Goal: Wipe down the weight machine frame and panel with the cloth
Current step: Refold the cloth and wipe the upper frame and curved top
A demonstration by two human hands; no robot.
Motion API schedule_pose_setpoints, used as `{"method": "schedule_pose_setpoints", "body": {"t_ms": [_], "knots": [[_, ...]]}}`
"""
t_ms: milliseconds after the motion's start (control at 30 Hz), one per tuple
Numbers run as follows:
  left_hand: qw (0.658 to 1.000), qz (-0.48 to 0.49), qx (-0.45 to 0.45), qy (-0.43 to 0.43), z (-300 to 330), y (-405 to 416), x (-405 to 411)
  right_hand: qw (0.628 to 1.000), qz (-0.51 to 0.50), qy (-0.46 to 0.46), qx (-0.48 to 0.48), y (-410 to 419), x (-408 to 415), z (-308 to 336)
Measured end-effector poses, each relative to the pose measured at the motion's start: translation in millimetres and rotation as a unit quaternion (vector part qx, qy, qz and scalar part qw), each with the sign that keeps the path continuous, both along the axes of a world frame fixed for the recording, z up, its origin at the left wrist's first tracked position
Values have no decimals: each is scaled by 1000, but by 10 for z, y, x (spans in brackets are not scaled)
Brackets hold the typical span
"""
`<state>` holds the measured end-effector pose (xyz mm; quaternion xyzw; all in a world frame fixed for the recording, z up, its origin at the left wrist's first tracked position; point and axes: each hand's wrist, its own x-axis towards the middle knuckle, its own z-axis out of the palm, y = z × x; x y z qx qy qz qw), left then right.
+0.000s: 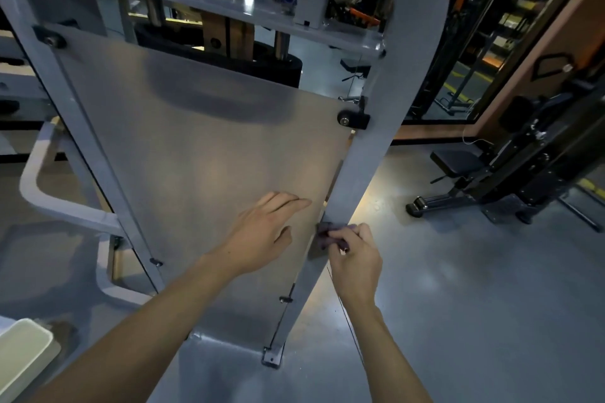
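Right hand (355, 260) clenched around a dark cloth (327, 234), pressing it on the grey frame post (366, 154) just beyond the fingertips. Left hand (262, 235) flat on the panel (196, 147), fingers straight and released. Most of the cloth hidden inside the fist, shape hard to make out

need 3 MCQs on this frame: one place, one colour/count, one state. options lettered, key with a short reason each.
1. Where is the cloth?
A. on the floor
B. at the right frame post, beside the panel edge
C. on the top crossbar

2. How many hands touch the cloth?
A. none
B. one
C. two

3. How is the left hand?
A. flat on the panel, fingers straight
B. clenched in a fist
C. gripping the bench

Key:
1 B: the cloth sits against the right frame post, next to the edge of the panel.
2 B: only the right hand pinches it.
3 A: its straight fingers lie on the panel, holding nothing.
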<state>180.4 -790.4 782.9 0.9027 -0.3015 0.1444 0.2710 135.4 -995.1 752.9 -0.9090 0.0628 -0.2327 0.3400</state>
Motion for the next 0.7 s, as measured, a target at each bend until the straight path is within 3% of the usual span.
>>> {"method": "schedule_pose_setpoints", "body": {"t_ms": [100, 267, 467, 600, 700], "knots": [[1000, -10, -23, -8, -4, 12, 72, 999, -3, -41, 20, 60, -1, 107], [998, -35, -57, -17, -7, 66, 139, 998, -48, 32, 12, 129, -32, -230], [994, -34, -107, -9, 86, 96, 187, 992, -75, -94, 37, 230, 27, 134], [990, -10, -137, -7, 158, 69, 231, 993, -83, -13, 83, 279, -15, -56], [989, 1, -145, -9, 176, 64, 235, 990, -76, -32, 112, 337, -40, 20]]}}
